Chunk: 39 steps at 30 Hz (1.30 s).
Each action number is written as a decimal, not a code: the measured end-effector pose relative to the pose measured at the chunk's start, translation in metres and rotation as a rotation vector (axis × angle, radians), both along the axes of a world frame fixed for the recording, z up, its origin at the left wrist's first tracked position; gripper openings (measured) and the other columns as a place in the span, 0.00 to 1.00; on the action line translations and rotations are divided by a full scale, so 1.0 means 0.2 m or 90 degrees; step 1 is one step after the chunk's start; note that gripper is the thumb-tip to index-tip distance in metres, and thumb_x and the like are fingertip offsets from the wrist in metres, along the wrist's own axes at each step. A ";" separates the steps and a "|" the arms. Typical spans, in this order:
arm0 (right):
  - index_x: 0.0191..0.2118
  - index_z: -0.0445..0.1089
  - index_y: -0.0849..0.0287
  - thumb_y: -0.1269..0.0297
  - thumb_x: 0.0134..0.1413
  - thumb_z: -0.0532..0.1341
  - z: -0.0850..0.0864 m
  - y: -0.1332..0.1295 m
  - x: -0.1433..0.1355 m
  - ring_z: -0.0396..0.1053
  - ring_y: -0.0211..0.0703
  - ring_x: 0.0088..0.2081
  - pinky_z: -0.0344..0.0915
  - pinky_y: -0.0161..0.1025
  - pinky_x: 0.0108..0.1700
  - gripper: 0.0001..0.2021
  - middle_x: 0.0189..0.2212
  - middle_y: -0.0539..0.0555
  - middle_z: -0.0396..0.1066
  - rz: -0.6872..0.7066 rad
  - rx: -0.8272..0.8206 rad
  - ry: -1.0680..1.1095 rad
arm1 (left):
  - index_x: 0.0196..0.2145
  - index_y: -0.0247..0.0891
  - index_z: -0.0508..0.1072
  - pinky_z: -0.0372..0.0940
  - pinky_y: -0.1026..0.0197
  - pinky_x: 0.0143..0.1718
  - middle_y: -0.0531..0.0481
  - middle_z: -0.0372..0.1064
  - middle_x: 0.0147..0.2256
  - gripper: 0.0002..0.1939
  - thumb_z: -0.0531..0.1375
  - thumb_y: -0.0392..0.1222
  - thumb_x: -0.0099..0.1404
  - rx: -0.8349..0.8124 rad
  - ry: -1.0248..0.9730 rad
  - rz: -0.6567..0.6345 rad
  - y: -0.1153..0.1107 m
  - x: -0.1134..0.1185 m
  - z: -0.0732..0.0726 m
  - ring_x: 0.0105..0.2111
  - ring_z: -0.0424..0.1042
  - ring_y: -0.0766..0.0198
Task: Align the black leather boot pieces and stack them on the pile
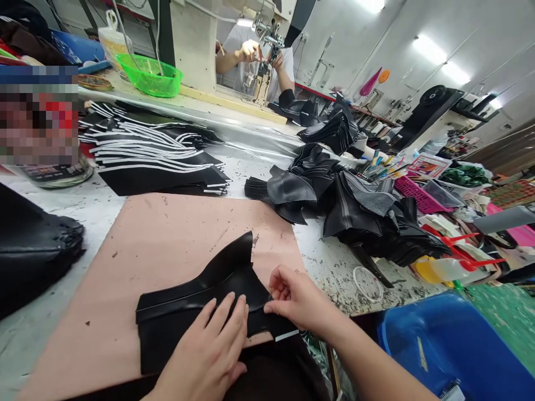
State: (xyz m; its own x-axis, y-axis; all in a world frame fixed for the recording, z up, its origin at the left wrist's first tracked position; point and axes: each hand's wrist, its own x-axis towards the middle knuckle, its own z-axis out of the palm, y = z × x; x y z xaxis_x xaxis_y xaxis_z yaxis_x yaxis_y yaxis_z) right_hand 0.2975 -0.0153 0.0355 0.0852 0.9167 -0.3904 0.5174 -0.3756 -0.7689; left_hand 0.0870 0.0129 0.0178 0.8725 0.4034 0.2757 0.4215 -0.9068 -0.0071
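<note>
- I am resting my left grip point(213, 340) flat on the black leather piece point(179, 312), fingers extended and released, clasping nothing.
- I am bringing the thumb and curled fingers of my right grip point(303, 301) to the piece's right edge; I cannot tell whether they are pinching it.
- The piece is lying on the pinkish sheet point(188, 234), at its near edge, close to my body, with a white strip point(286, 336) showing at its lower right corner.
- The sheet is covering part of the bench point(326, 273).
- Beyond it, white-edged black pieces point(159, 161) are lying stacked, and curved black pieces point(292, 186) are sitting heaped to their right.
- A blue bin point(451, 328) is standing at my right.
- Across the bench, a co-worker's hand point(249, 51) is working at a sewing machine point(263, 78).
</note>
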 end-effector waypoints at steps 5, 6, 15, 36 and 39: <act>0.30 0.57 0.56 0.73 0.47 0.62 -0.09 -0.17 -0.07 0.59 0.39 0.28 0.58 0.36 0.31 0.10 0.26 0.48 0.61 -0.026 0.208 -0.211 | 0.39 0.32 0.74 0.62 0.58 0.46 0.43 0.75 0.41 0.13 0.50 0.37 0.66 0.047 -0.078 -0.080 0.07 0.09 -0.03 0.43 0.71 0.58; 0.30 0.57 0.56 0.72 0.50 0.61 -0.11 -0.20 -0.08 0.59 0.41 0.29 0.58 0.37 0.31 0.09 0.26 0.49 0.61 -0.029 0.246 -0.240 | 0.38 0.32 0.74 0.63 0.58 0.44 0.43 0.74 0.40 0.13 0.50 0.34 0.65 0.036 -0.087 -0.099 0.09 0.12 -0.02 0.42 0.71 0.58; 0.29 0.59 0.57 0.65 0.59 0.57 -0.17 -0.22 -0.08 0.59 0.42 0.29 0.57 0.37 0.31 0.08 0.25 0.50 0.61 -0.028 0.406 -0.316 | 0.33 0.33 0.71 0.65 0.58 0.29 0.49 0.67 0.26 0.08 0.54 0.40 0.65 -0.074 -0.134 -0.205 0.18 0.23 -0.01 0.28 0.67 0.61; 0.47 0.68 0.60 0.66 0.62 0.53 -0.15 -0.24 -0.04 0.66 0.48 0.44 0.67 0.46 0.43 0.12 0.47 0.62 0.67 0.052 0.499 -0.422 | 0.48 0.45 0.70 0.52 0.54 0.47 0.53 0.74 0.43 0.14 0.53 0.44 0.66 -0.059 -0.126 -0.080 0.14 0.10 -0.09 0.45 0.67 0.57; 0.47 0.69 0.59 0.69 0.61 0.53 -0.14 -0.24 -0.05 0.66 0.49 0.43 0.66 0.48 0.43 0.12 0.45 0.61 0.69 0.077 0.505 -0.449 | 0.47 0.47 0.71 0.51 0.54 0.48 0.53 0.74 0.44 0.14 0.54 0.46 0.65 -0.057 -0.133 -0.067 0.14 0.09 -0.08 0.45 0.67 0.57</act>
